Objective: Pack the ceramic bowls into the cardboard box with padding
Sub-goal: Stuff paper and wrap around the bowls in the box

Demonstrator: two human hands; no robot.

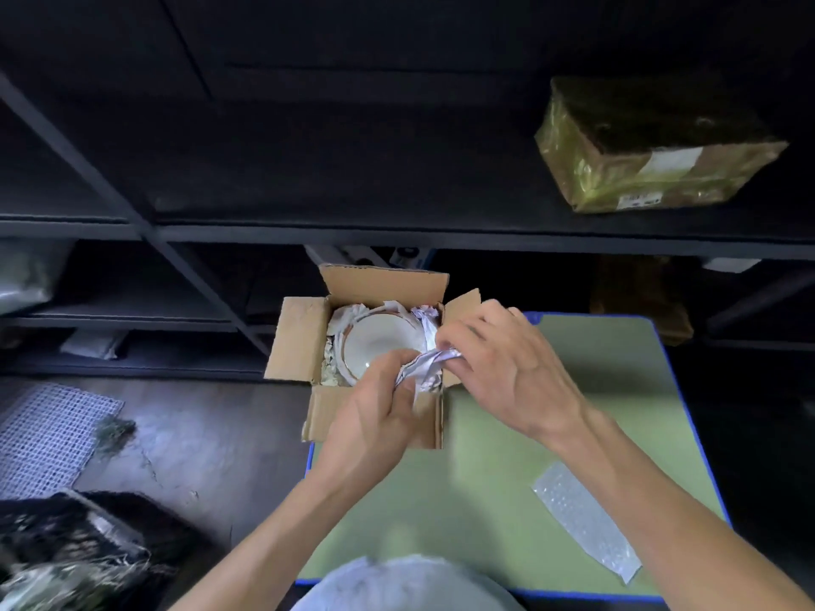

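Note:
An open cardboard box (pixel 300 341) stands at the far left corner of a green table (pixel 485 478), flaps spread. Inside lies a white ceramic bowl (pixel 379 337) with a brown rim, white paper padding (pixel 348 315) tucked around it. Both hands hover over the box's near right corner and grip one crumpled piece of paper (pixel 425 368) between them. My left hand (pixel 375 416) holds its near end. My right hand (pixel 498 359) pinches its far end over the box's right wall.
A strip of bubble wrap (pixel 582 522) lies on the table's right side. Dark metal shelving (pixel 397 235) stands behind, with a taped parcel (pixel 652 147) on it. A white mesh mat (pixel 48 434) and a dark bin (pixel 79 544) sit on the floor at left.

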